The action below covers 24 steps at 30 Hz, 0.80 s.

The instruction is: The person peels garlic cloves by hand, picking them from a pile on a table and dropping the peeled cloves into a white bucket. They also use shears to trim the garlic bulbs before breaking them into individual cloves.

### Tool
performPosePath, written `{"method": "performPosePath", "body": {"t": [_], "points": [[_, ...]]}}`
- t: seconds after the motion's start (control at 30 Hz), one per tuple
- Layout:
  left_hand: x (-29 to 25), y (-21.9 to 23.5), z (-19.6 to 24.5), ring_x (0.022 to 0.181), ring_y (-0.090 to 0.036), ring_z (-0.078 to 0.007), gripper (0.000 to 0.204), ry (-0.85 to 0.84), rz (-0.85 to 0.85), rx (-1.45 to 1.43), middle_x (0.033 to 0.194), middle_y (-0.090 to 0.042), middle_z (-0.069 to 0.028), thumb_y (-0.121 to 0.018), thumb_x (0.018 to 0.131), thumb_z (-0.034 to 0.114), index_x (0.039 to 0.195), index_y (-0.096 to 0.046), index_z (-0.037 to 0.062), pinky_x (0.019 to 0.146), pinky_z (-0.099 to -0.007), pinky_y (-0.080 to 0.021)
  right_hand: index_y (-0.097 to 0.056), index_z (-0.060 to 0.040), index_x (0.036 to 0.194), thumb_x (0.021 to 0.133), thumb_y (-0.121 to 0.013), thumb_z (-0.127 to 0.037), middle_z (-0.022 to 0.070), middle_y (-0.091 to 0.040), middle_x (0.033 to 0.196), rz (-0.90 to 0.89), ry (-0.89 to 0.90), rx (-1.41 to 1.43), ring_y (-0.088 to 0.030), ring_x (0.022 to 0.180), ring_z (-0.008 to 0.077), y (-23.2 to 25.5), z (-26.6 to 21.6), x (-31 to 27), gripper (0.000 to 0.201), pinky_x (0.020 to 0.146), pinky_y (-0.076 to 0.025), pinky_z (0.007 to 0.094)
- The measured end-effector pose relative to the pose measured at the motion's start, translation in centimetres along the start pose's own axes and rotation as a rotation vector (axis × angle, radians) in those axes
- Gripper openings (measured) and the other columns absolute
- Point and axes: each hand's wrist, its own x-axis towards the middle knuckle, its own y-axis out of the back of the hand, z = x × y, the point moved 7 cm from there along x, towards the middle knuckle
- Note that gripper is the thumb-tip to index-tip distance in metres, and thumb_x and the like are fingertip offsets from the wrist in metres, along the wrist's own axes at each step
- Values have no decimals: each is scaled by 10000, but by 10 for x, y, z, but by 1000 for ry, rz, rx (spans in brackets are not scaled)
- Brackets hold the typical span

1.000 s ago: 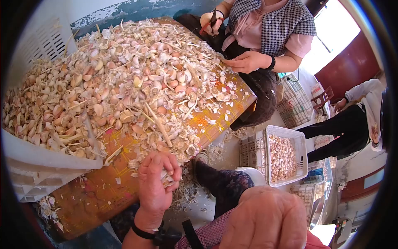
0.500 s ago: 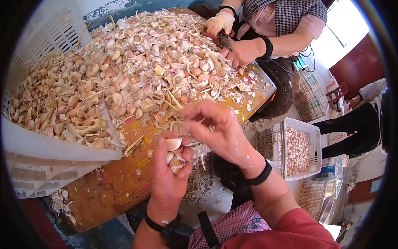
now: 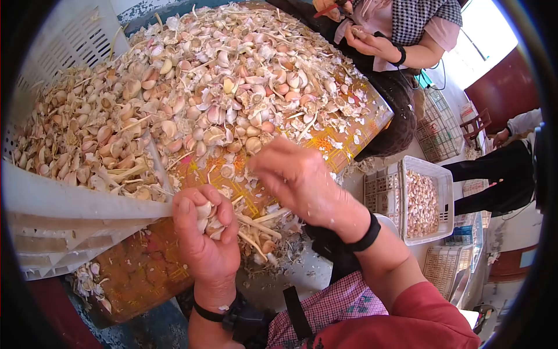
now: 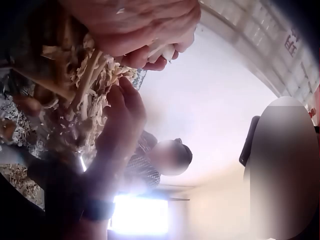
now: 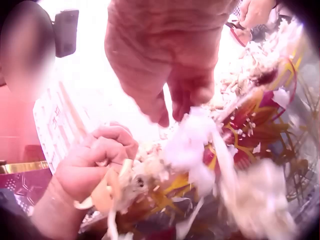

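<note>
My left hand (image 3: 203,247) grips several garlic cloves (image 3: 210,222) in its curled fingers, just right of the white crate's rim. Pale cloves (image 4: 167,52) also show between its fingers in the left wrist view. My right hand (image 3: 305,183), blurred, is over the table's near edge, to the right of the left hand. In the right wrist view its fingers (image 5: 160,112) point downward with a gap between them. Below them are blurred, pale papery husks (image 5: 192,145). Dry garlic stalks (image 3: 260,227) lie between my hands at the table edge.
A large heap of garlic cloves and husks (image 3: 232,70) covers much of the patterned table (image 3: 139,262). A white plastic crate (image 3: 75,203) stands at left. Opposite, another person (image 3: 401,35) holds a red-handled tool. Crates, one holding cloves (image 3: 421,203), stand on the floor at right.
My right hand came from lower right to beside my left hand, then moved slightly away. The left hand shifted left with its cloves. Stalks now show at the table edge.
</note>
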Motion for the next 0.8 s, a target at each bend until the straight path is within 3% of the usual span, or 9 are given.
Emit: {"method": "performPosePath", "body": {"t": [0.07, 0.23, 0.33, 0.4, 0.47, 0.5, 0.6, 0.67, 0.8], "points": [[1, 1, -2, 701, -462, -87, 189, 17, 14, 6, 935, -495, -19, -516, 975, 313, 967, -509, 124, 414, -172, -357, -641, -59, 1005, 796, -640, -40, 141, -597, 947, 218, 6, -185, -603, 886, 341, 9, 16, 11, 211, 727, -497, 392], [2, -3, -5, 737, -478, -106, 166, 60, 17, 58, 955, -520, -32, -502, 982, 268, 987, -525, 104, 433, -166, -352, -634, -67, 1012, 759, -626, -49, 142, -579, 876, 152, 18, -311, -545, 862, 331, 7, 22, 22, 254, 749, -474, 402], [2, -1, -5, 716, -496, -121, 139, 60, 68, 57, 925, -553, -76, -497, 965, 222, 973, -527, 86, 431, -182, -354, -625, -52, 989, 772, -625, -52, 144, -593, 874, 212, 73, -238, -573, 847, 339, 14, 13, 18, 218, 734, -485, 405], [2, -3, -5, 718, -497, -121, 134, 49, 74, 51, 921, -553, -76, -498, 963, 215, 968, -528, 84, 433, -183, -354, -619, -44, 980, 796, -611, -50, 150, -617, 892, 199, -60, 148, -613, 830, 337, 27, 2, 7, 184, 717, -506, 399], [0, -2, -4, 721, -498, -120, 130, 39, 81, 55, 917, -553, -77, -499, 960, 208, 963, -530, 82, 435, -183, -354, -625, -44, 977, 814, -600, -48, 156, -637, 936, 32, -15, 278, -641, 828, 325, 38, -31, -4, 164, 682, -527, 379], [0, -2, -5, 716, -500, -118, 124, 29, 89, 69, 919, -553, -78, -505, 957, 204, 961, -531, 83, 438, -185, -354, -637, -36, 965, 822, -607, -62, 144, -639, 930, 21, 275, 308, -645, 789, 308, 51, -61, -11, 148, 655, -532, 348], [-3, -4, -6, 723, -499, -119, 134, 28, 64, 100, 932, -540, -69, -505, 964, 224, 967, -524, 92, 440, -185, -352, -686, -42, 910, 803, -670, -101, 104, -675, 830, -19, 507, 336, -680, 798, 275, 71, -123, -39, 123, 697, -562, 333], [-5, -10, -9, 715, -498, -124, 155, 28, 18, 146, 927, -528, -70, -513, 967, 254, 970, -515, 98, 436, -185, -346, -676, 60, 850, 829, -645, -16, 174, -635, 775, 474, 782, 682, -647, 625, 229, 86, -144, -65, 84, 518, -532, 286], [-12, -24, -15, 672, -503, -131, 164, 39, -76, 181, 886, -533, -87, -526, 963, 246, 970, -521, 82, 427, -190, -345, -674, 65, 825, 752, -655, 25, 177, -637, 761, 493, 648, 652, -651, 584, 235, 107, -154, -71, 86, 500, -549, 289]]}}
